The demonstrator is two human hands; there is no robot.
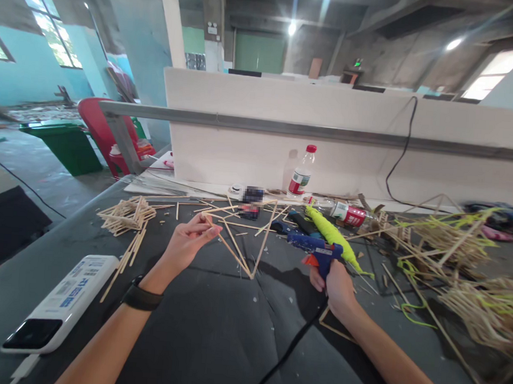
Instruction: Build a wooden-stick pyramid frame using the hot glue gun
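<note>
My left hand (189,241) pinches one corner of a frame of thin wooden sticks (244,238), a triangle-like shape that stands tilted on the dark table (210,330). A black watch sits on that wrist. My right hand (337,286) grips the handle of a blue hot glue gun (312,246) with an orange trigger; its nozzle points left toward the stick frame, a short way from it. The gun's black cord (288,348) runs down toward me across the table.
A pile of sticks (125,214) lies at left, a white power bank (59,303) near the front left. Stick-and-yellow-yarn structures (456,249) crowd the right. A yellow yarn spool (330,236), an upright bottle (301,173) and a lying bottle (348,211) sit before a white partition (330,156).
</note>
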